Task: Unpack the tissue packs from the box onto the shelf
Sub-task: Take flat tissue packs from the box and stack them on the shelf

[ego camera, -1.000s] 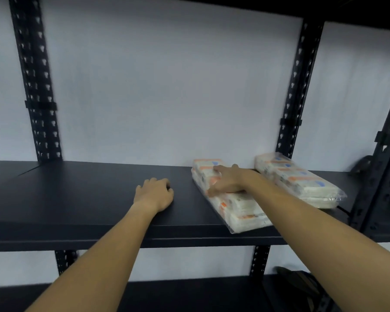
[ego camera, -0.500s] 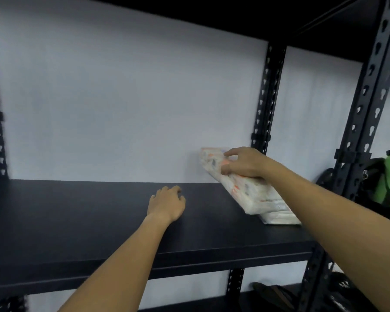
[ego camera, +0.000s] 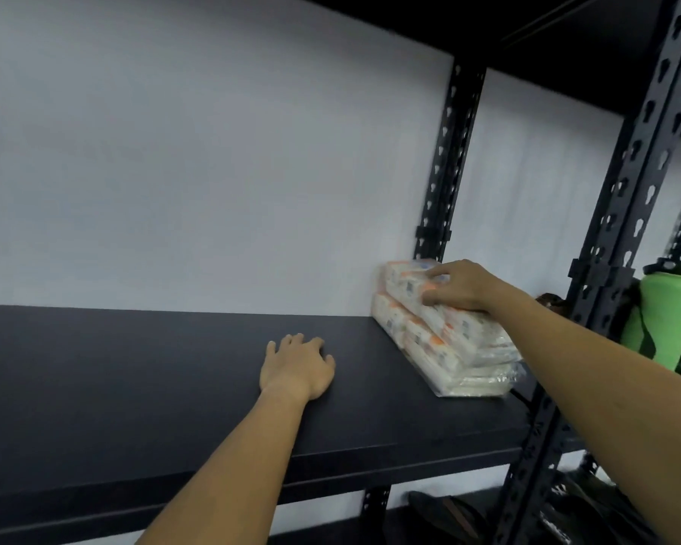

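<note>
Two white tissue packs with orange and blue print lie stacked at the right end of the black shelf. The upper pack rests on the lower pack, both close to the white back wall. My right hand lies on top of the upper pack, fingers curled over its far end. My left hand rests palm down on the bare shelf to the left of the stack, fingers loosely bent, holding nothing. The box is out of view.
Black perforated uprights stand behind the stack and at the front right. A green bottle sits on the neighbouring shelf to the right. Dark items lie on the lower shelf.
My right hand lifted one tissue pack from beside the other and set it on top, forming a stack at the right end. The view swung right. My left hand stayed on the shelf.
</note>
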Action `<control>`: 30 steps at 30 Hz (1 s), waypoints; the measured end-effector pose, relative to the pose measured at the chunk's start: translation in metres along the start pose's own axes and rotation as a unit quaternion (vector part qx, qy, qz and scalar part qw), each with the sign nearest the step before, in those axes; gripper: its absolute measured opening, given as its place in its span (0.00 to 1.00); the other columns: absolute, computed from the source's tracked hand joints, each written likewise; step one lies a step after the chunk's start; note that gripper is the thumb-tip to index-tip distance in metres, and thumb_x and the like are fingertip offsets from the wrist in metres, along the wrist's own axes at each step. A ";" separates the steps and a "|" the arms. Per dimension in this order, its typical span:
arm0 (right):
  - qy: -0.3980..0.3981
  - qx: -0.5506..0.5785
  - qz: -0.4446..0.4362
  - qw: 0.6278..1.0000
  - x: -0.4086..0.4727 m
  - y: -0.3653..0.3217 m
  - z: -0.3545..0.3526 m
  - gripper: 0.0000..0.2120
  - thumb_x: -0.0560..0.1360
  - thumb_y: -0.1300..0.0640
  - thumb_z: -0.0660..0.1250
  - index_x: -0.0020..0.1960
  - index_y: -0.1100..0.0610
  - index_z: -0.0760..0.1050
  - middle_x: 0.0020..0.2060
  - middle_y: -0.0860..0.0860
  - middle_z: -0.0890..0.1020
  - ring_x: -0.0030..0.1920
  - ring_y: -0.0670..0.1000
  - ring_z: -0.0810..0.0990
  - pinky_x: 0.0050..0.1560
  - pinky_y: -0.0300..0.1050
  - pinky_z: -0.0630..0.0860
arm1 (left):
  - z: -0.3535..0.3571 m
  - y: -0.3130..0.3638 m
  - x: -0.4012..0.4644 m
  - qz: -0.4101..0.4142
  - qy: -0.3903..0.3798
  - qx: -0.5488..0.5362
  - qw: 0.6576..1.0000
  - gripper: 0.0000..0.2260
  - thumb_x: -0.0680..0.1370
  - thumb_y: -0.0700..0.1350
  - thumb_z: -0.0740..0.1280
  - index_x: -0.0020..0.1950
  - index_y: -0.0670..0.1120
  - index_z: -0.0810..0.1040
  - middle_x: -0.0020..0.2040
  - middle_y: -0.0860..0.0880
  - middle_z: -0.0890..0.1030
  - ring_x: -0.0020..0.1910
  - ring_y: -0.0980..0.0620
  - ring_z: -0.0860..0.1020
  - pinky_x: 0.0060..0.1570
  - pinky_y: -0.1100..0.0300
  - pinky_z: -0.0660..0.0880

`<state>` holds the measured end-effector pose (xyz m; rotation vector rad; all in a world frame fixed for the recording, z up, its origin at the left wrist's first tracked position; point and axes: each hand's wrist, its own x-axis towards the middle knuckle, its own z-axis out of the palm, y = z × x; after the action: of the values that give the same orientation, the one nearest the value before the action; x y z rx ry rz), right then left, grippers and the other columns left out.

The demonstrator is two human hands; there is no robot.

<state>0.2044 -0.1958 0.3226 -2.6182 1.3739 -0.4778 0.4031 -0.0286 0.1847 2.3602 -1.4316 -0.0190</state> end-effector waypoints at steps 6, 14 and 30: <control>-0.008 0.029 -0.004 1.000 0.010 0.000 0.006 0.40 0.57 0.39 0.67 0.70 0.46 0.74 0.71 0.52 0.72 0.67 0.54 0.72 0.55 0.43 0.66 | 0.001 0.001 0.000 0.001 0.004 0.013 1.000 0.23 0.82 0.54 0.50 0.76 0.51 0.63 0.78 0.46 0.60 0.77 0.46 0.55 0.76 0.46 0.48; -0.026 0.016 -0.008 1.000 0.021 0.000 0.013 0.42 0.58 0.39 0.66 0.72 0.46 0.72 0.73 0.52 0.69 0.69 0.54 0.69 0.57 0.44 0.64 | 0.003 0.002 0.002 -0.002 -0.001 0.017 1.000 0.23 0.82 0.54 0.49 0.77 0.52 0.62 0.78 0.46 0.59 0.78 0.46 0.54 0.76 0.45 0.48; -0.021 -0.016 -0.024 0.999 0.028 0.001 0.011 0.29 0.72 0.42 0.71 0.71 0.46 0.72 0.73 0.51 0.69 0.69 0.55 0.70 0.62 0.47 0.66 | 0.001 0.003 -0.001 -0.005 -0.004 0.020 1.000 0.23 0.82 0.54 0.49 0.76 0.51 0.63 0.77 0.45 0.61 0.77 0.46 0.56 0.76 0.46 0.49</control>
<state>0.2219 -0.2199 0.3183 -2.6774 1.3190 -0.4066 0.4000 -0.0292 0.1842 2.4022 -1.4372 -0.0015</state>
